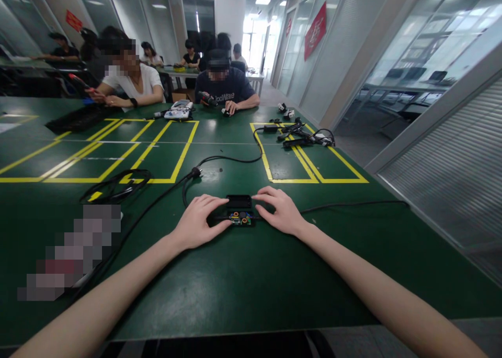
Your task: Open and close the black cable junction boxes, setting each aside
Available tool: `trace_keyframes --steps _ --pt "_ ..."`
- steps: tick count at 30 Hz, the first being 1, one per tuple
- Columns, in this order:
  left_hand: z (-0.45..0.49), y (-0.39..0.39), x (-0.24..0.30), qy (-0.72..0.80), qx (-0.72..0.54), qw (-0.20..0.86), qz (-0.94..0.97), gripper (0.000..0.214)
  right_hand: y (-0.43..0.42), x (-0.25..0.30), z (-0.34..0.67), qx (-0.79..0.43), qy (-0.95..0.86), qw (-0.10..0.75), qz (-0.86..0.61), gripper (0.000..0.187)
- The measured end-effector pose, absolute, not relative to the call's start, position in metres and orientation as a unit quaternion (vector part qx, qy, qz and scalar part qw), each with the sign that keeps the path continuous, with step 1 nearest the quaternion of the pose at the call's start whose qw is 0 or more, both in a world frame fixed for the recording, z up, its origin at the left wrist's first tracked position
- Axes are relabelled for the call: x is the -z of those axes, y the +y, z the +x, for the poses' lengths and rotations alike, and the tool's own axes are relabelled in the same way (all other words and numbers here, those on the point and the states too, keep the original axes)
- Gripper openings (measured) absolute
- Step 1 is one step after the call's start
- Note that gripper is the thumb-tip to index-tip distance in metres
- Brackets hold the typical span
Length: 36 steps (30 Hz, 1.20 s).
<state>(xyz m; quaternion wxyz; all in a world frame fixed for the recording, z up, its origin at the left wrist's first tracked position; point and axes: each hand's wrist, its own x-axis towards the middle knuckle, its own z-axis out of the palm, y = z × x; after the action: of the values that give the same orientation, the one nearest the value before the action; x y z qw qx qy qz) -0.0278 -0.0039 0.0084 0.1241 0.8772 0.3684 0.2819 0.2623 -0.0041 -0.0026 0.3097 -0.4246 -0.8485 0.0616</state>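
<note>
Though rm [229, 12] crowded, green tbl [251, 279] under hands [198, 219] [280, 211]

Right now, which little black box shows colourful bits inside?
The nearer black box, between the left hand and right hand, shows coloured parts. The farther black box is plain black.
</note>
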Motion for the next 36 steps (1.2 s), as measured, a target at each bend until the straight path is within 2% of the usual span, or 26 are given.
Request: trace_keyframes --steps 3,6,9,12,14,18,24,36 --pt "-0.027 -0.002 -0.002 0.367 -0.243 0.102 0.892 0.064 0.0 0.01 0.257 -0.067 -0.822 0.281 -0.491 0.031" --pt "-0.026 0.0 0.002 0.344 -0.238 0.1 0.903 0.055 0.001 0.011 0.253 -0.129 -0.81 0.303 -0.485 0.02" --pt "-0.026 0.0 0.003 0.322 -0.257 0.097 0.906 0.047 -0.001 0.007 0.25 -0.264 -0.761 0.347 -0.48 0.02" --pt "-0.026 -0.001 0.002 0.311 -0.282 0.105 0.901 0.054 -0.003 0.005 0.248 -0.393 -0.699 0.376 -0.464 0.022" --pt "-0.026 -0.003 0.0 0.315 -0.289 0.114 0.897 0.06 -0.003 0.005 0.247 -0.43 -0.667 0.399 -0.46 0.024" --pt "-0.026 -0.006 -0.003 0.332 -0.288 0.134 0.888 0.068 -0.002 0.008 0.249 -0.454 -0.638 0.416 -0.463 0.032" --pt "-0.025 -0.007 -0.002 0.346 -0.285 0.147 0.882 0.082 -0.003 0.008 0.251 -0.465 -0.625 0.425 -0.46 0.033" --pt "-0.027 -0.007 -0.001 0.344 -0.281 0.143 0.884 0.076 -0.006 0.005 0.248 -0.473 -0.618 0.422 -0.465 0.035"
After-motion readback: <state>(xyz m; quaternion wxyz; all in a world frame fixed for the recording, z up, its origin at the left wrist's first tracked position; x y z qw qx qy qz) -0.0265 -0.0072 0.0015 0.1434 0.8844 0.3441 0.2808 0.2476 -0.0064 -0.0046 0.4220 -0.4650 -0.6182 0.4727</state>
